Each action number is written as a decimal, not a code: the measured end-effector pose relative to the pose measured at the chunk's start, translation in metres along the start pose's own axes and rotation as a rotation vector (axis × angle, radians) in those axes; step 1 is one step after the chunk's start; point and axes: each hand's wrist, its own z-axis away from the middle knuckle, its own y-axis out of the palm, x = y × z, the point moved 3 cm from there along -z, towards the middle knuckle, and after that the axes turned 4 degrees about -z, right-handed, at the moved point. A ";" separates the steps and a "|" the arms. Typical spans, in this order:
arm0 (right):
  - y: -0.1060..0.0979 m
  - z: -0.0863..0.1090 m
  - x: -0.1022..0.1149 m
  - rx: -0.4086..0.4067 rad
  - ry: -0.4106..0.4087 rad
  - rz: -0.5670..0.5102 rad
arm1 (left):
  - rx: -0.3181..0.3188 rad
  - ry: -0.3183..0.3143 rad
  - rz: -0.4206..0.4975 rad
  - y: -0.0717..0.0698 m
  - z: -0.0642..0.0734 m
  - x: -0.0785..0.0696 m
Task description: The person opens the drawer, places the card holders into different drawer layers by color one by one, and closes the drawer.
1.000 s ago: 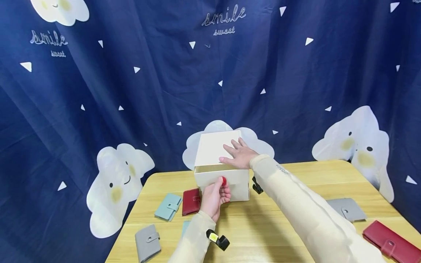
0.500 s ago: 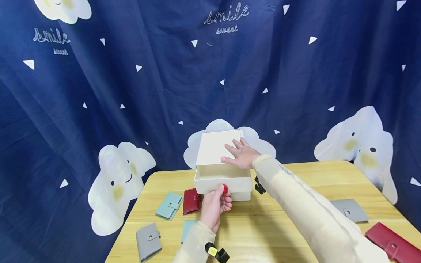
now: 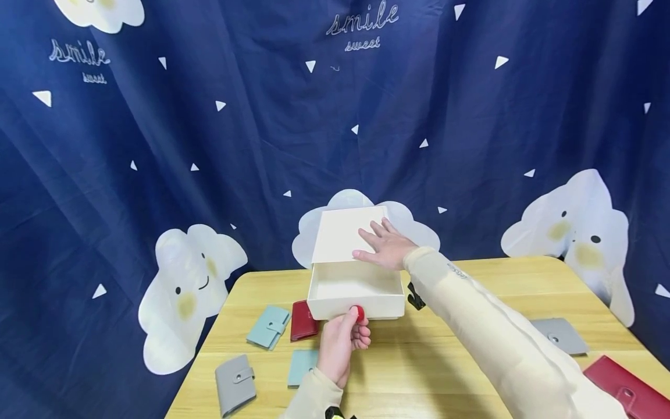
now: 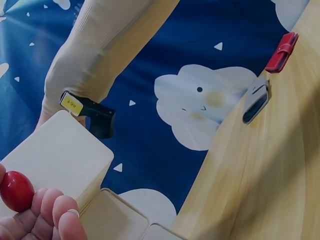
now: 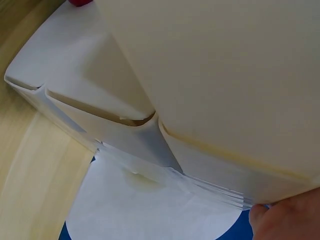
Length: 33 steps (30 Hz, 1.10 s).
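Observation:
A white drawer box stands at the back of the wooden table, with its upper drawer pulled far out toward me. The inside of that drawer shows bare white in the head view. My left hand pinches the red round knob on the drawer front between thumb and fingers; the left wrist view shows the red knob close up. Fingers spread, my right hand rests on the box's top near its right edge. More drawer fronts of the stack appear beneath.
Left of the box lie a teal card holder, a dark red one, a grey one and another teal one. To the right are a grey wallet and a red wallet. A blue curtain hangs behind.
My left hand has drawn the upper drawer toward me, from slightly out to far out. The right hand stays on the box top.

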 end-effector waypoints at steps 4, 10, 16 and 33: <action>-0.001 0.001 0.001 0.001 0.005 -0.008 | 0.000 0.006 0.003 0.000 0.006 0.002; -0.001 0.002 0.002 -0.003 0.005 -0.025 | 0.000 0.028 0.004 0.001 0.014 0.002; 0.000 0.000 0.000 -0.004 0.003 -0.018 | -0.001 0.035 -0.021 0.000 0.022 0.000; 0.003 -0.002 -0.003 0.002 0.010 -0.022 | 0.006 0.086 -0.048 -0.005 0.036 0.002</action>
